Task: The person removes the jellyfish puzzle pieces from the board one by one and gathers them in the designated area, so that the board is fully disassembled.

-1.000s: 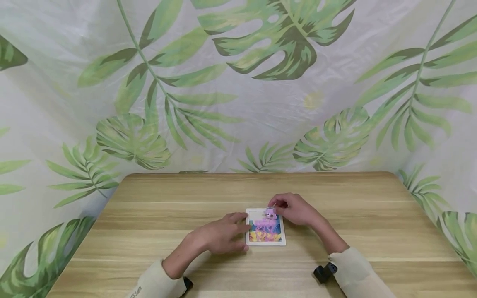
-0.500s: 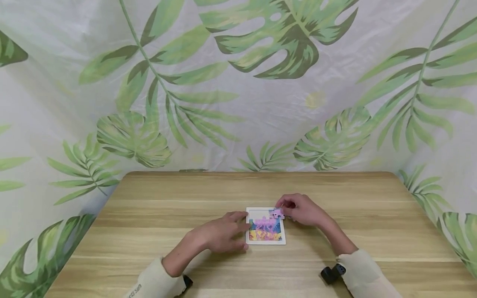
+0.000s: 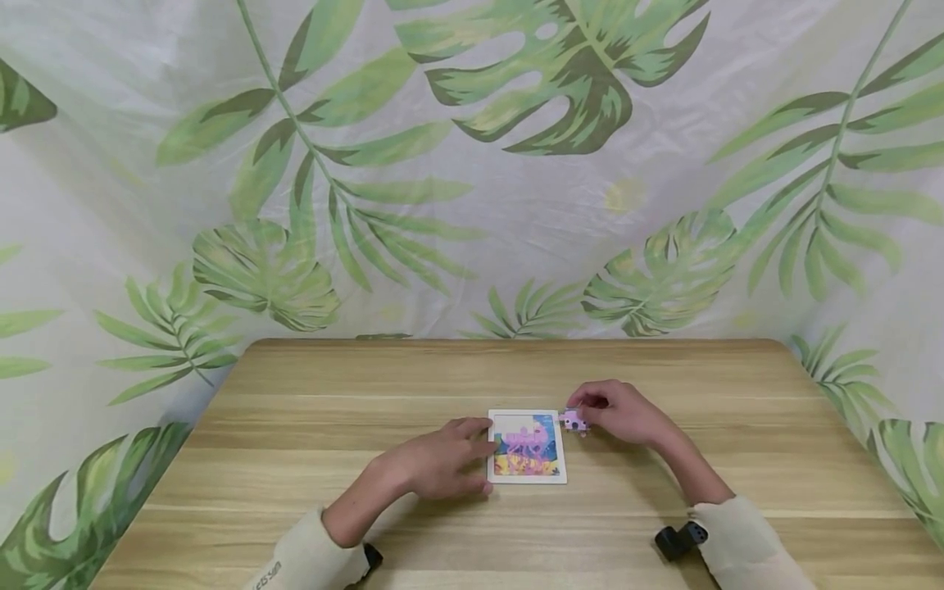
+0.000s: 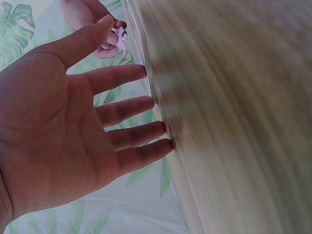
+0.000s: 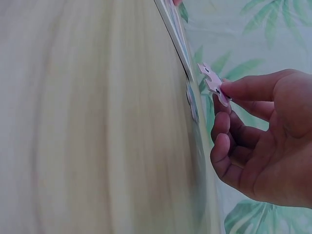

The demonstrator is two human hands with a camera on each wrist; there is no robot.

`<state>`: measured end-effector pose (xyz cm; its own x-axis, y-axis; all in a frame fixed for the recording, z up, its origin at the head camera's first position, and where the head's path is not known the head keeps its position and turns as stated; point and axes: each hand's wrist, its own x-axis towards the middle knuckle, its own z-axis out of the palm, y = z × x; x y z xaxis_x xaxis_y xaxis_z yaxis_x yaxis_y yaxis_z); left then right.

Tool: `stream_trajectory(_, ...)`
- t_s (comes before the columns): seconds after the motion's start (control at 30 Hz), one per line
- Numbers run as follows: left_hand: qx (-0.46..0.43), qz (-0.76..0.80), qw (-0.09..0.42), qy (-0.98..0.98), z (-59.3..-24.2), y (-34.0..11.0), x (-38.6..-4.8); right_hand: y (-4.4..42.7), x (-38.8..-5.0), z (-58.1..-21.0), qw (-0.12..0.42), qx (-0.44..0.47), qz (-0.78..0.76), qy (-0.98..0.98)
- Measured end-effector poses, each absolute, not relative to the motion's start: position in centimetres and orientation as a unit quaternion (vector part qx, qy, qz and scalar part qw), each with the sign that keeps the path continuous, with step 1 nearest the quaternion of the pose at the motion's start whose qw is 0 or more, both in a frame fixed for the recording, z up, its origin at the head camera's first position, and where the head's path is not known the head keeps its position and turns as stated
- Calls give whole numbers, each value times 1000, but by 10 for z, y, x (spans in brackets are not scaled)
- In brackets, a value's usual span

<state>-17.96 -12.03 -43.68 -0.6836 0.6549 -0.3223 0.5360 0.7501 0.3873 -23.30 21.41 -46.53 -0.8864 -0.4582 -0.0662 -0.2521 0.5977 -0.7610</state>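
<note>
A square jigsaw puzzle [image 3: 527, 451] in a white-rimmed tray [image 3: 564, 471] shows a pink jellyfish over blue and yellow; its upper left part is pale, with no picture. My left hand [image 3: 446, 460] lies at the tray's left edge, its fingers fairly straight and spread, fingertips touching the rim. Just right of the tray, my right hand [image 3: 615, 412] pinches a pink puzzle piece [image 5: 214, 85] with an eye printed on it, between thumb and fingers. The piece is held above the table in the right wrist view. Another flat piece [image 5: 192, 102] lies beside the tray.
The tray rests on a wood-grain table [image 3: 354, 385]. Behind the table's far edge hangs a pale cloth [image 3: 516, 229] printed with green leaves. A small black device [image 3: 680, 541] sits at the right cuff.
My right hand has moved right with the pink puzzle piece, from above the tray's upper right corner to beside the tray. That corner's blue picture now shows. The left hand stays put.
</note>
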Motion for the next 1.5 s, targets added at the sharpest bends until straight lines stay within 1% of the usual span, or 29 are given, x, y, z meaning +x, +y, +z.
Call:
stream_trajectory(0.6, 328, 132, 226, 908, -437, -119, -178, 256, -229, -468, 121, -174, -371, 904)
stream_trajectory(0.83, 330, 132, 227, 907, -438, -119, -178, 258, -230, -471, 123, -167, -368, 907)
stream_trajectory(1.5, 327, 122, 224, 910, -437, -120, -177, 257, -232, -468, 122, -183, -358, 907)
